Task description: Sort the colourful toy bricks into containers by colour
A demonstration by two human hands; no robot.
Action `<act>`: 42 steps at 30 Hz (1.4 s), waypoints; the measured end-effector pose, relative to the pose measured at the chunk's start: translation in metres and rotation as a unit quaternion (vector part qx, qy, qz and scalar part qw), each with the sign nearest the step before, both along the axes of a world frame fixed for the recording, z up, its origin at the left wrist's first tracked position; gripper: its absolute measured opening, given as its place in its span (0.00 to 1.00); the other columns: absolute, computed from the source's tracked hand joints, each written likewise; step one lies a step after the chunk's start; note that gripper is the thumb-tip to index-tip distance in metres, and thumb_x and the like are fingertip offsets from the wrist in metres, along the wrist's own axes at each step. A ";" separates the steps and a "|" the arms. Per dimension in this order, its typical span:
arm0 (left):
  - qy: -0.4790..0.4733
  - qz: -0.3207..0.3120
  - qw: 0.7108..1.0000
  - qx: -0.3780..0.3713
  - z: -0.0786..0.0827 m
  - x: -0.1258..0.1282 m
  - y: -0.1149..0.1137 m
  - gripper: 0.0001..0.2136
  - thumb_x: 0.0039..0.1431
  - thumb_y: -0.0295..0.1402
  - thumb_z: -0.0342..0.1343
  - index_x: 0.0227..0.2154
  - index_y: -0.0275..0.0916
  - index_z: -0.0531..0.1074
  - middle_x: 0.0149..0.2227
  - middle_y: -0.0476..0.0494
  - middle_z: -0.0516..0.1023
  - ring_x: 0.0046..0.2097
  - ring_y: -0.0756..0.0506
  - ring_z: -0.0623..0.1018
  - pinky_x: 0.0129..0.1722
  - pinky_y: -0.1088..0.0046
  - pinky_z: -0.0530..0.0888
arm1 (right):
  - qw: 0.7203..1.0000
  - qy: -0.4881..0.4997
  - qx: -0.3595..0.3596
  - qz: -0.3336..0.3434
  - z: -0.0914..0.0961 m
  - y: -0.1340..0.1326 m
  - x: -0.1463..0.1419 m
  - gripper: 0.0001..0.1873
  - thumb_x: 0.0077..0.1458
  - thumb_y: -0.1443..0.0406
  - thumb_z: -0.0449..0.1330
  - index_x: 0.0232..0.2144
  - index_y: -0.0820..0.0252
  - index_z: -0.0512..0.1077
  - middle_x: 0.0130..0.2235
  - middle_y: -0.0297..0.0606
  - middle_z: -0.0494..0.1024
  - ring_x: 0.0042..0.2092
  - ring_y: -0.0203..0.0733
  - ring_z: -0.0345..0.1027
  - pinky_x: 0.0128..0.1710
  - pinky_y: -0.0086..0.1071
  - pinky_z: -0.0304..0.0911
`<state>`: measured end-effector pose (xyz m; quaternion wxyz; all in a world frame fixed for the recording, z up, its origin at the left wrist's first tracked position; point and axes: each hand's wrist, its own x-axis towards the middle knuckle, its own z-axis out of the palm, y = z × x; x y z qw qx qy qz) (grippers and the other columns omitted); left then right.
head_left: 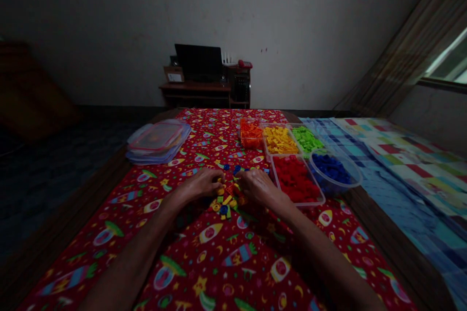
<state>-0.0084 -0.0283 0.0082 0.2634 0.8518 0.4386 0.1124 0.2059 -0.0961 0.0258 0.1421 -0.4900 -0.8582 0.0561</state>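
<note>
Flanking bricks [226,200]: left hand [199,185], right hand [260,187].

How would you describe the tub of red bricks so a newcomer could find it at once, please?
On the rocket-print tablecloth, clear tubs cluster right of centre. The tub of red bricks is the nearest, beside the right hand; its neighbours hold orange, yellow, green and blue.

A dim room: pale wall [109,19], wooden desk [199,90] with dark monitor [199,62], curtained window [450,63] right.
</note>
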 end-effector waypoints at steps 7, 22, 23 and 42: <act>0.012 0.016 0.999 -0.027 0.012 -0.001 -0.008 0.09 0.45 0.36 0.57 0.30 0.43 0.78 0.22 0.51 0.74 0.25 0.48 0.71 0.24 0.77 0.61 | 1.000 -0.004 0.011 -0.001 -0.013 0.005 0.001 0.06 0.59 0.69 0.53 0.33 0.62 0.70 0.27 0.36 0.70 0.28 0.36 0.57 0.28 0.32 0.45; -0.069 0.045 0.997 0.011 0.013 0.010 -0.005 0.12 0.51 0.40 0.54 0.32 0.42 0.79 0.27 0.48 0.80 0.28 0.46 0.75 0.29 0.76 0.67 | 0.997 -0.011 0.046 -0.064 -0.053 0.003 -0.014 0.08 0.60 0.71 0.50 0.41 0.61 0.67 0.39 0.43 0.72 0.39 0.42 0.64 0.37 0.32 0.55; -0.084 0.059 0.995 0.000 0.014 0.012 0.000 0.13 0.50 0.42 0.55 0.34 0.41 0.79 0.26 0.48 0.80 0.27 0.47 0.75 0.27 0.77 0.67 | 0.996 -0.007 0.045 -0.075 -0.055 0.005 -0.016 0.09 0.61 0.70 0.49 0.40 0.61 0.68 0.39 0.42 0.72 0.38 0.41 0.64 0.36 0.32 0.55; -0.097 -0.017 0.972 0.214 0.053 0.181 0.105 0.19 0.56 0.34 0.54 0.50 0.32 0.71 0.51 0.33 0.73 0.53 0.40 0.71 0.53 0.66 0.66 | 0.996 0.010 0.071 -0.061 -0.075 0.015 -0.014 0.08 0.60 0.67 0.50 0.40 0.60 0.67 0.39 0.41 0.72 0.40 0.43 0.65 0.37 0.33 0.57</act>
